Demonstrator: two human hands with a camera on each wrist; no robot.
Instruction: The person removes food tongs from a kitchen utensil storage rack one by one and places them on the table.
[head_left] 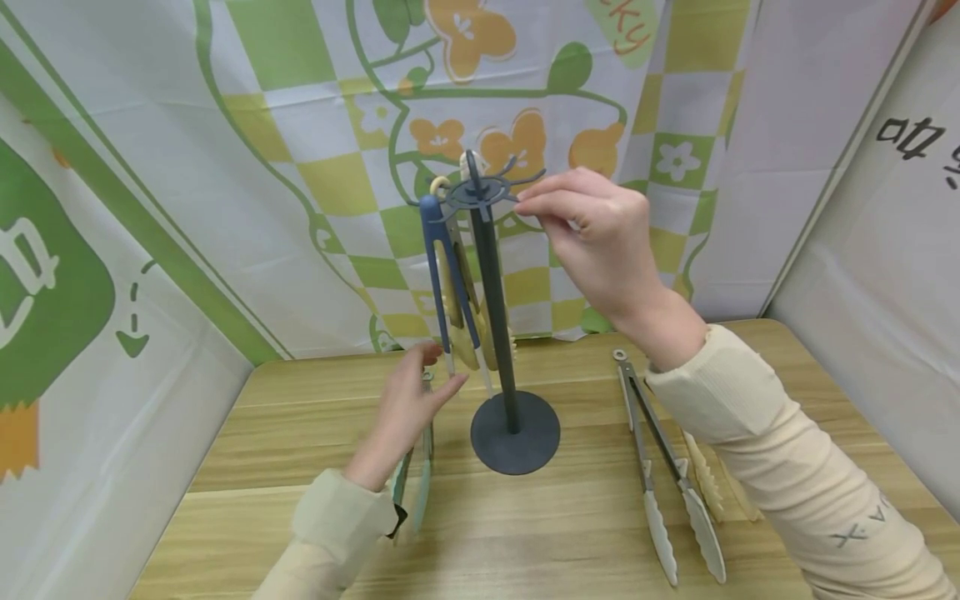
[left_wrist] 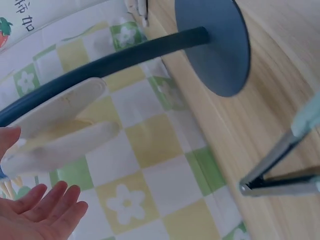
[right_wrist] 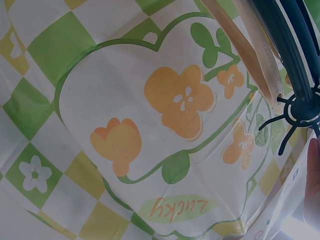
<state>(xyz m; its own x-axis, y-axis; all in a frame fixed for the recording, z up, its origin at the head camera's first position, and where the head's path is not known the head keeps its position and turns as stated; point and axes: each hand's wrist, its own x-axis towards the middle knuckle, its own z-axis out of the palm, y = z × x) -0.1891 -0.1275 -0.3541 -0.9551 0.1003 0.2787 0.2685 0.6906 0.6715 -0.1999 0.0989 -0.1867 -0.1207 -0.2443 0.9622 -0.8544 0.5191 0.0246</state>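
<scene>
A dark utensil stand [head_left: 495,312] with a round base [head_left: 515,433] and a ring of hooks on top stands upright on the table. Blue-handled tongs [head_left: 431,225] with whitish tips [left_wrist: 65,145] hang from its left side, and cream tongs [head_left: 480,329] hang behind them. My right hand [head_left: 600,233] pinches the end of a hook on the stand's right side with thumb and forefinger. Beside the lower ends of the blue tongs is my left hand [head_left: 405,404], thumb apart from straight, relaxed fingers [left_wrist: 55,205], holding nothing.
Grey-armed tongs with white tips [head_left: 660,525] lie spread on the table [head_left: 570,517] at the right. Pale yellow tongs [head_left: 705,475] sit partly under my right sleeve. Teal tongs [head_left: 423,483] lie at the left, partly behind my left arm. A patterned cloth [head_left: 540,275] hangs behind.
</scene>
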